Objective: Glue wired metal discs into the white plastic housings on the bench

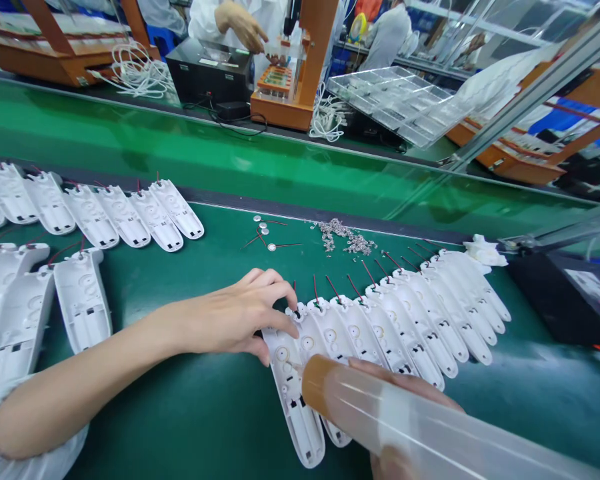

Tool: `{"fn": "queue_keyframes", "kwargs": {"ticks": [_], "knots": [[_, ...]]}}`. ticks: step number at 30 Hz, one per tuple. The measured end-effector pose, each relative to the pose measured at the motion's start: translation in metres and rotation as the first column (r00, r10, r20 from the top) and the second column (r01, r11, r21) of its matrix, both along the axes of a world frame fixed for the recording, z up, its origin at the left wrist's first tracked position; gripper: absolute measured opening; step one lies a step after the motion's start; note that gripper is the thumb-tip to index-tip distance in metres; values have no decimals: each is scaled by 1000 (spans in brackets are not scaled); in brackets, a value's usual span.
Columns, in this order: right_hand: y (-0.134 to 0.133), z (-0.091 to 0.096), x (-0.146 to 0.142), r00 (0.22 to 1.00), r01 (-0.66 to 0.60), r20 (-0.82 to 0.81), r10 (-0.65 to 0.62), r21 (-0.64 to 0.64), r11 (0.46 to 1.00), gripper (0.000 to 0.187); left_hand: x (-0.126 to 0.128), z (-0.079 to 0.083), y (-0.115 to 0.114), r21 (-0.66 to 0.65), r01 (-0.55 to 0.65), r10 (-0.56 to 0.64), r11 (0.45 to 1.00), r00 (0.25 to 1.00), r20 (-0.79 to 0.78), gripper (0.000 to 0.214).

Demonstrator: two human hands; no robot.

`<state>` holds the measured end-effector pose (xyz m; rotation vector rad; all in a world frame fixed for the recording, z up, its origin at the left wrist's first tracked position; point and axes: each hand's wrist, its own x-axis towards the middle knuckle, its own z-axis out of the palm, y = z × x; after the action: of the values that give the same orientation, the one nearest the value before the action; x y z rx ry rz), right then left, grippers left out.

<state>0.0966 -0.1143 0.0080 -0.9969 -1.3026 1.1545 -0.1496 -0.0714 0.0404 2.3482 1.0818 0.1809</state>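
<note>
My left hand (240, 313) rests on the leftmost white plastic shell (293, 393) of an overlapping row of shells (410, 320), its fingertips pinched on a small part at the shell's top end. Short red wires stick up from the row. My right hand (405, 393) is wrapped round a clear tube with an amber tip (360, 407), held low at the front over the nearest shells. The tube hides most of that hand.
More white shells lie in rows at the left (125, 217) and far left (25, 307). Small round discs with red wires (265, 237) and a pile of tiny metal parts (343, 235) sit behind. A green conveyor belt (280, 160) runs beyond; a person works across it (240, 27).
</note>
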Motion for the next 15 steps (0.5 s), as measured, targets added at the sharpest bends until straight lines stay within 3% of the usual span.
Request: {"fn": "queue_keyframes", "kwargs": {"ticks": [2,5,9,12,15], "knots": [[6,-2,-2,989,80,-122,-78,12,997,40,0,-1,0,5,-6,6,1000,1000,3,35],[27,9,3,912,256,-302,-277,-109,961,40,-1,-2,-1,-3,-8,8,1000,1000,8,37],[74,34,36,695,519,-441,-568,-239,821,44,-4,-2,-3,-24,-13,13,1000,1000,-15,39],[109,47,77,543,559,-484,-686,-402,726,33,-7,-8,-4,-4,-27,27,1000,998,-50,39],[136,47,117,481,574,-444,-756,-492,654,31,-11,-20,-5,60,-68,72,996,996,-60,46]]}}
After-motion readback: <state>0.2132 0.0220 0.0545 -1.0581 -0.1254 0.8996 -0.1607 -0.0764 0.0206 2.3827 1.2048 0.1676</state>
